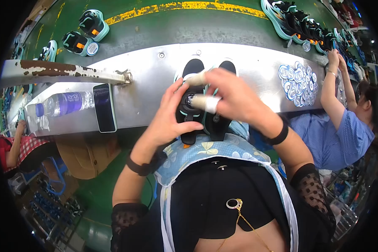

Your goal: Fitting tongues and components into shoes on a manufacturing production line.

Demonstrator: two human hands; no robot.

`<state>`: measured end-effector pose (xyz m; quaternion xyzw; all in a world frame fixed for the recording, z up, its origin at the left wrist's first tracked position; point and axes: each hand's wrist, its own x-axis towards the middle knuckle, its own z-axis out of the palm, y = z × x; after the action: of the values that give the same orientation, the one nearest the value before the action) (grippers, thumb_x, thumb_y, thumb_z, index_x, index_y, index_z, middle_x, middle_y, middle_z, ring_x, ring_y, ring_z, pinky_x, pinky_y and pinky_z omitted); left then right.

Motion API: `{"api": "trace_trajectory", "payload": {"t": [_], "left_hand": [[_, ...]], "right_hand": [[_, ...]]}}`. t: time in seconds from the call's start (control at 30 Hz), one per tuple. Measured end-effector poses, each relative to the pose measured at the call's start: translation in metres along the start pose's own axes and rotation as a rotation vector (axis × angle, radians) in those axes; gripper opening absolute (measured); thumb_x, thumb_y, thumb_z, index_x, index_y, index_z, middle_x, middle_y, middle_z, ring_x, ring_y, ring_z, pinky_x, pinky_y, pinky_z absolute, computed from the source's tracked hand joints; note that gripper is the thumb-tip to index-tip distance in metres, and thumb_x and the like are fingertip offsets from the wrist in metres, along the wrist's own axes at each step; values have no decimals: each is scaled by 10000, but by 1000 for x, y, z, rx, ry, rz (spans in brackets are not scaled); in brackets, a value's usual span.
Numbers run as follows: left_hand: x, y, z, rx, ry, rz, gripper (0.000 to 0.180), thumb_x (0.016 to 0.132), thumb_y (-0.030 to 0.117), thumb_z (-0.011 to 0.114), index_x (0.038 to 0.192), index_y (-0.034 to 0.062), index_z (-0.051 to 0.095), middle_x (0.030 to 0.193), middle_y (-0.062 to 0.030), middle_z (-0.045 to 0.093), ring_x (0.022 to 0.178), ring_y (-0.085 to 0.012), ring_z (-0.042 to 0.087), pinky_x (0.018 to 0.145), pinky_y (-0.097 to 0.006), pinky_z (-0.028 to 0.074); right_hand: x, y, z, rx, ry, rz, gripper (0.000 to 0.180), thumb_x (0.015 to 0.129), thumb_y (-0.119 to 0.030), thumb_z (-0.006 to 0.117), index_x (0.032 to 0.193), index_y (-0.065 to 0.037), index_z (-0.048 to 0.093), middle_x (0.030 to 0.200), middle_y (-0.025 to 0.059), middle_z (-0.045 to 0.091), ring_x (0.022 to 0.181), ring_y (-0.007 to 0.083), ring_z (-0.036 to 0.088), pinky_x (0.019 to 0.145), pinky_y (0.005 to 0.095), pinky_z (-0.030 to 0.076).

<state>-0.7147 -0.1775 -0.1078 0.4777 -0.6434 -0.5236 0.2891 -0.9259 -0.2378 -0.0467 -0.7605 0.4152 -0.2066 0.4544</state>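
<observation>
A pair of black sneakers lies side by side on the metal bench, toes pointing away from me. My left hand (166, 115) grips the left sneaker (193, 67), fingers along its outer side and thumb across the near part by the ankle opening. Over the lace area of the same shoe is my right hand (231, 94), blurred by motion. Pale covers wrap its thumb and a finger, which reach toward the tongue; whether they pinch a lace cannot be made out. The right sneaker (217, 124) sits partly under my right hand, its toe showing beyond.
A phone (105, 108) and a plastic bottle (67, 103) lie left on the bench (147, 101), below a chipped metal bar (71, 70). Round tags (298, 84) are heaped at right. Beyond stand more sneakers (93, 25). A co-worker (332, 134) works at right, another (19, 151) far left.
</observation>
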Motion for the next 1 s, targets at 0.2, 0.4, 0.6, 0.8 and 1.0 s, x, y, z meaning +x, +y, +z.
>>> {"api": "trace_trajectory", "payload": {"t": [0.2, 0.4, 0.6, 0.8, 1.0], "left_hand": [[8, -12, 40, 158, 212, 17, 866, 664, 192, 827, 1407, 43, 408, 1530, -143, 299, 1406, -398, 280, 1125, -500, 256], [5, -12, 40, 320, 238, 54, 835, 687, 183, 806, 1412, 57, 412, 1497, -149, 359, 1388, -385, 324, 1124, -489, 272], [12, -9, 45, 304, 238, 57, 841, 683, 199, 814, 1415, 65, 421, 1495, -164, 364, 1387, -374, 333, 1123, -482, 280], [8, -10, 42, 306, 231, 66, 858, 679, 205, 823, 1423, 71, 417, 1500, -176, 353, 1385, -371, 335, 1118, -479, 286], [1, 17, 37, 316, 265, 72, 786, 719, 258, 811, 1392, 64, 454, 1413, -184, 423, 1316, -361, 389, 1077, -478, 311]], "right_hand": [[7, 15, 24, 61, -69, 37, 292, 773, -159, 746, 1023, -69, 624, 882, 84, 585, 683, 156, 576, 615, 298, 473], [6, 4, 2, 82, -198, 96, 326, 785, -137, 740, 1089, -67, 646, 796, 50, 604, 640, 133, 537, 609, 279, 455], [-12, 24, 5, -174, -27, -119, 353, 775, -137, 749, 1106, -59, 657, 813, 135, 624, 711, 293, 610, 632, 373, 477], [-8, 16, 12, -378, 3, -166, 308, 738, -168, 770, 991, -32, 657, 763, 130, 603, 736, 329, 603, 653, 417, 464], [-12, 32, -6, -196, -77, -125, 401, 759, -195, 779, 1124, -63, 680, 790, 130, 611, 767, 314, 607, 695, 403, 475]]}}
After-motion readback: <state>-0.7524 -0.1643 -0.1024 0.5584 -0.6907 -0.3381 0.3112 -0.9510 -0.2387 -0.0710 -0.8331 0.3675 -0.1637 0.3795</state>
